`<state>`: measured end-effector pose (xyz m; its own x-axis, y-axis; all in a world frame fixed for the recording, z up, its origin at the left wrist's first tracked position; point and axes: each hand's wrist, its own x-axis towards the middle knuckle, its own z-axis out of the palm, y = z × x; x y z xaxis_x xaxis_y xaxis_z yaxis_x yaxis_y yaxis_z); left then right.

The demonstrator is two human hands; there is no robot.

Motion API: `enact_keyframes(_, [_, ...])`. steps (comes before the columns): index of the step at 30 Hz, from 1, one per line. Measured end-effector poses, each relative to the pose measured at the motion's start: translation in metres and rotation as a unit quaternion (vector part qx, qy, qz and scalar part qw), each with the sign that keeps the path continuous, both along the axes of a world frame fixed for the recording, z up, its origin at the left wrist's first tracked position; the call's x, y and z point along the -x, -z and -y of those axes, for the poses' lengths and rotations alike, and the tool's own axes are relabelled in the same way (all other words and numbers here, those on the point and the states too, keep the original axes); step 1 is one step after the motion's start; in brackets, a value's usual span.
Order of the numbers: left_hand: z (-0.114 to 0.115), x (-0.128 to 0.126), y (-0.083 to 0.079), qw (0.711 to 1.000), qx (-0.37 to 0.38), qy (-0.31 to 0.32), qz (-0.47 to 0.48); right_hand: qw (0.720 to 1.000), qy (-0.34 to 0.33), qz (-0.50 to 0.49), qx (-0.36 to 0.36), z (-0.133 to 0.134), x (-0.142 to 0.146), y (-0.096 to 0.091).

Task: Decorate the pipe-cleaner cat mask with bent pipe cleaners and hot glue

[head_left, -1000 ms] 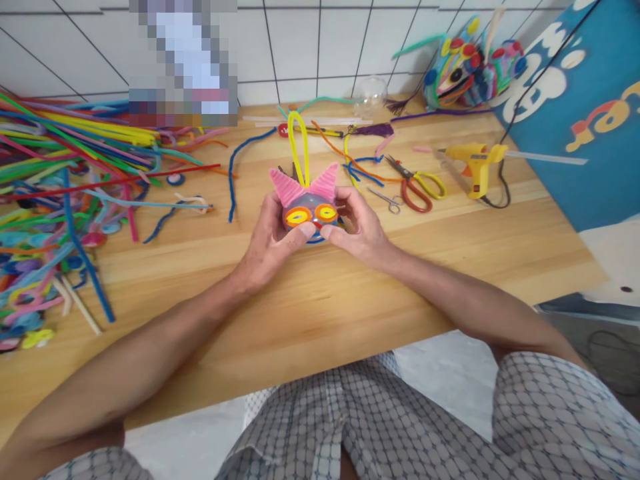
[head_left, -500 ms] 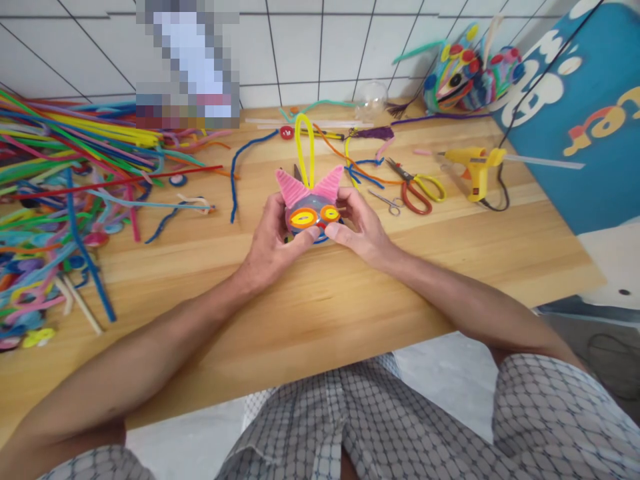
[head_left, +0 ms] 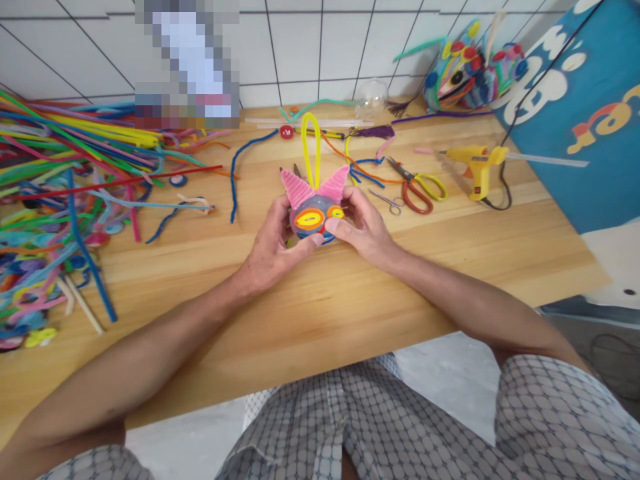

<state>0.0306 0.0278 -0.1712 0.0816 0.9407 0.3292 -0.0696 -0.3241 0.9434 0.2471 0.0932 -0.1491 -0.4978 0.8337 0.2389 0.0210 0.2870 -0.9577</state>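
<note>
Both hands hold a small craft head above the wooden table. It is a round ball with two pink pipe-cleaner ears, a yellow loop on top and two orange-and-yellow eyes. My left hand grips its left side, thumb pressed under the left eye. My right hand grips its right side, thumb at the lower front. Blue pipe cleaner shows under the ball.
A big pile of coloured pipe cleaners covers the table's left. Red-and-yellow scissors, small scissors and a yellow glue gun lie to the right. A finished colourful craft stands at the back right beside a blue board.
The craft head has turned slightly to the right in my hands and shifted a little rightward. Both hands keep their grip.
</note>
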Motion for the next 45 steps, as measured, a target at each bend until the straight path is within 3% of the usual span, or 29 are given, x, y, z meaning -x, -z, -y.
enact_keyframes(14, [0.0024,-0.0016,-0.0074,1.0,0.002,-0.017,-0.01,1.0,0.002,-0.016,0.012,-0.0006,0.0041,0.0041])
enact_keyframes(45, [0.0014,-0.0025,-0.003,1.0,0.011,0.011,0.0,1.0,0.016,-0.009,-0.002,-0.0002,0.0031,0.0063])
